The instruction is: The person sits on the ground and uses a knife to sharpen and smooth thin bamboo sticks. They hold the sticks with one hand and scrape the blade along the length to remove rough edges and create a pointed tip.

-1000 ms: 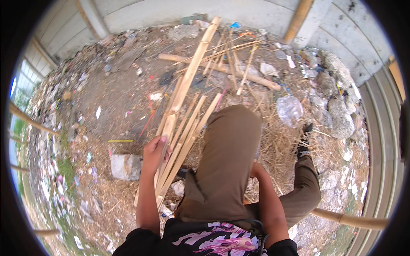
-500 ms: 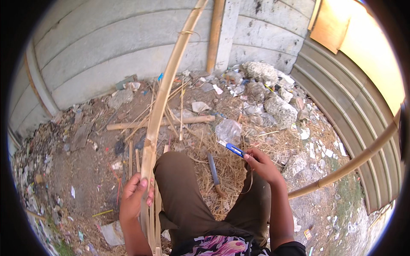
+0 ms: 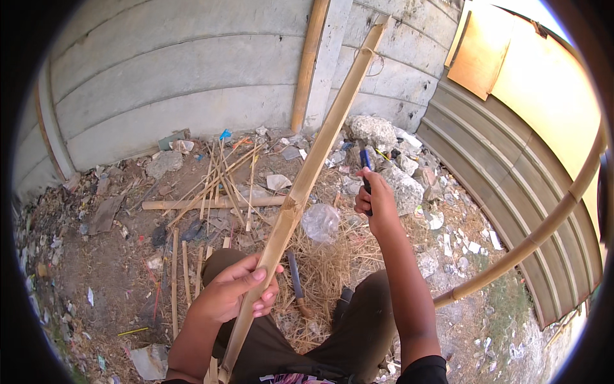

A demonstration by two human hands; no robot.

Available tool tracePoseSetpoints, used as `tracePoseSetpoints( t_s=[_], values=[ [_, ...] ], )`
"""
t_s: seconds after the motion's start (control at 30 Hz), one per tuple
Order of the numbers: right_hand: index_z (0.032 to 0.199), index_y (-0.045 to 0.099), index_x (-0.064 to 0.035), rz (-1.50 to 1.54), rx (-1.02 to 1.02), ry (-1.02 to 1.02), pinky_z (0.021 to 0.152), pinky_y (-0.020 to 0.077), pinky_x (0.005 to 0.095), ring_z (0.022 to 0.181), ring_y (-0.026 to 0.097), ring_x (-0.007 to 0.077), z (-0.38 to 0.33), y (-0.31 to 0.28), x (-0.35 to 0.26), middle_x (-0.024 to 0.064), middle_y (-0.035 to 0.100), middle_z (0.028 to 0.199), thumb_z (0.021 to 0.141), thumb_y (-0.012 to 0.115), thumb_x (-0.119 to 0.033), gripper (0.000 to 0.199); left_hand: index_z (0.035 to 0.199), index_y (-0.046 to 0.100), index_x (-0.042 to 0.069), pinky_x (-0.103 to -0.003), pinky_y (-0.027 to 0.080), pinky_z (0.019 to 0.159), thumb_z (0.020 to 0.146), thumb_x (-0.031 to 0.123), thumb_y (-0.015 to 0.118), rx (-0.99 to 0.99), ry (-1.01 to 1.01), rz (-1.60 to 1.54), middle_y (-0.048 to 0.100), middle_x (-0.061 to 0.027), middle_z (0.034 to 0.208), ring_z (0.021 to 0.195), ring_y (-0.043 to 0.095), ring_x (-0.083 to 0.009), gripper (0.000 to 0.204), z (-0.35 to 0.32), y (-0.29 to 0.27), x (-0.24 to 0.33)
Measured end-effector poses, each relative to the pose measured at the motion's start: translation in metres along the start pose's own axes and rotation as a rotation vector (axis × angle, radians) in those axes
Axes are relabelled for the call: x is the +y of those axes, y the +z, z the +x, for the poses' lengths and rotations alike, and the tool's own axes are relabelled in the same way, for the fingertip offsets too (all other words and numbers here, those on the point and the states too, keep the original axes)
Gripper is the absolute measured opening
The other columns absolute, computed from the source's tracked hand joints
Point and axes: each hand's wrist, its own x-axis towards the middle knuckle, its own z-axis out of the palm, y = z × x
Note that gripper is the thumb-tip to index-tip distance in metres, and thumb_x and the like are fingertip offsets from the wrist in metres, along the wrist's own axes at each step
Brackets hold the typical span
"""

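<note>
**A:** Bamboo everywhere in the head view, lol. Long split bamboo strip (image 3: 307, 179) runs up from the bottom edge, by the person's lap, slanting toward the grey concrete wall (image 3: 179, 77), its top end up against the sky-side of that wall near a wooden post (image 3: 311, 64).

**B:** Who's got hold of it?

**A:** Left hand (image 3: 233, 291), fingers wrapped around the lower part of the strip, properly clenched on it. Right hand (image 3: 377, 201) is raised further out, closed around a blue-handled tool (image 3: 365, 163), can't tell if it's a knife or a marker, too small. It's near the strip but not touching it.

**B:** What's on the ground?

**A:** Messy. Pile of thin bamboo sticks (image 3: 220, 182) lying crossed over each other in the dirt left of the strip, dry straw (image 3: 332, 262) under the knees, a crumpled clear plastic bag (image 3: 320, 223) just right of the strip. A dark-handled blade (image 3: 295, 281) lies in the straw between the legs. Rocks (image 3: 400, 185) heaped by the corner, just beyond the right hand.

**B:** And the right side?

**A:** Corrugated metal fence (image 3: 511, 192), with a curved bamboo pole (image 3: 531, 240) arching across it.
</note>
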Motion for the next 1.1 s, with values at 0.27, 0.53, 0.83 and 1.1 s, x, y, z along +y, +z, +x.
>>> tracePoseSetpoints(
  t_s=[0.27,0.53,0.83,1.1],
  values=[
    [0.092,0.05,-0.0071,0.004,0.139,-0.063,0.05,0.0373,0.0258,0.053,0.042,0.009,0.014,-0.004,0.054,-0.0001,0.045,0.067,0.095,0.054,-0.013,0.008,0.104,0.054,0.001,-0.028,0.041,0.054,0.109,0.028,0.044,0.358,-0.398,-0.114,0.043,-0.002,0.069,0.057,0.041,-0.0103,0.029,0.045,-0.036,-0.023],
    [0.09,0.051,-0.0086,-0.155,0.052,-0.057,0.046,0.0234,0.0213,0.052,0.031,0.003,-0.015,-0.004,0.042,-0.0057,0.038,0.065,0.103,0.055,-0.038,0.033,0.105,0.051,0.001,-0.025,0.041,0.056,0.111,0.032,0.041,0.536,-0.352,0.184,0.045,0.0,0.07,0.059,0.043,-0.0083,0.033,0.043,-0.018,-0.046],
    [0.091,0.059,-0.0057,0.139,0.016,0.064,0.044,0.0268,0.0237,0.047,0.036,0.0039,-0.022,0.021,0.046,-0.0067,0.042,0.058,0.093,0.075,-0.032,0.031,0.108,0.052,0.002,-0.026,0.047,0.061,0.111,0.034,0.042,0.309,-0.223,0.492,0.053,-0.0017,0.075,0.064,0.051,-0.0094,0.034,0.038,-0.002,-0.051],
    [0.088,0.052,-0.0088,-0.108,0.076,-0.099,0.043,0.0291,0.0259,0.045,0.034,0.0058,-0.034,0.034,0.067,-0.0054,0.04,0.059,0.092,0.065,-0.012,0.013,0.131,0.052,-0.001,-0.029,0.054,0.071,0.11,0.032,0.046,0.426,0.098,0.623,0.068,-0.0114,0.094,0.079,0.067,-0.0165,0.04,0.074,-0.001,-0.05]
  ],
)
